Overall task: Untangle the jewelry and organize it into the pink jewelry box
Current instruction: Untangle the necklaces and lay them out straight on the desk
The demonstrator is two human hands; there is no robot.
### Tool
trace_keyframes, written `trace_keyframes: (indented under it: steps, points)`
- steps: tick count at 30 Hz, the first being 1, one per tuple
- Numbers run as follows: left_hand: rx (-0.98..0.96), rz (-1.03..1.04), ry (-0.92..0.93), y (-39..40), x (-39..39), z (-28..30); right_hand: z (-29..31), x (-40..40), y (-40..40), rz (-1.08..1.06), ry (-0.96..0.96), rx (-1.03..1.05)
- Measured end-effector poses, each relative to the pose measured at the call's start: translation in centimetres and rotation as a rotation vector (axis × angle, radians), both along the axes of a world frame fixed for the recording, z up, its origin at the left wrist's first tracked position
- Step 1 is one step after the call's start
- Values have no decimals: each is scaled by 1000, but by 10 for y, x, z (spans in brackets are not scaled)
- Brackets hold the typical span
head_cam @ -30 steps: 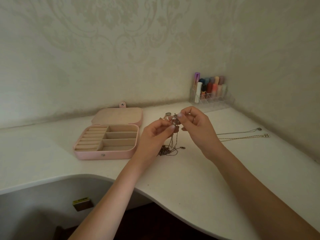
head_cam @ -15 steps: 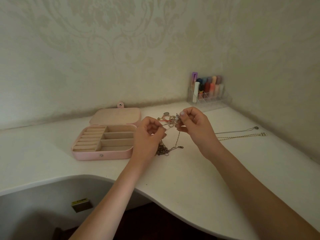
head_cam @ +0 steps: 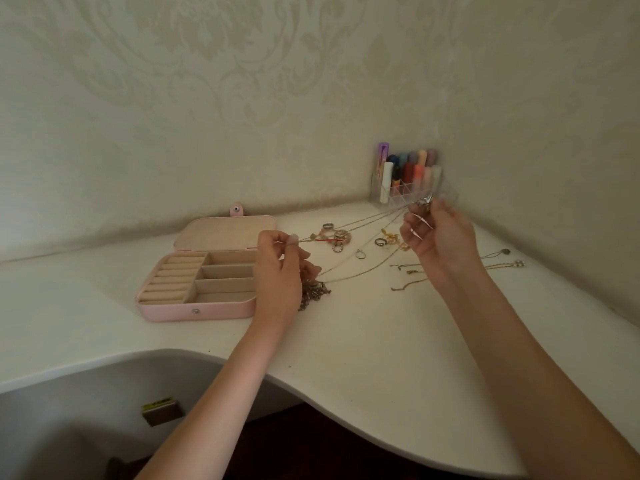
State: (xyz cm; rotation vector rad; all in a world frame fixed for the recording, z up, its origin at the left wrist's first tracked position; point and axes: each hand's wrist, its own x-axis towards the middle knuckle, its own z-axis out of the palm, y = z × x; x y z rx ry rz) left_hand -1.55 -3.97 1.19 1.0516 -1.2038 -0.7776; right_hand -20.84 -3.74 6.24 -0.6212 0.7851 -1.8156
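Both hands are raised over the white desk, well apart from each other. At the centre of the frame the left hand pinches a thin chain end between thumb and forefinger. At the centre right the right hand pinches a small silver piece, blurred, at its fingertips. Several thin chains stretch tight between the two hands. A dark tangled clump lies on the desk just beside the left hand. Loose rings and charms lie between the hands. The pink jewelry box stands open at the centre left, its compartments empty. A clear organizer stands in the corner.
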Motion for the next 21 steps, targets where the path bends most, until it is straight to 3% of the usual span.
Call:
trace_keyframes:
  steps: [5,17,21]
  points:
    - [86,-66,150,4,-1,5,2,-6,-1,-35,10,47]
    - [133,-57,49,8,-4,7,3,-17,-1,-53,-11,69]
    - [16,73,-166,7,-2,1,4,-23,-1,-79,-40,79]
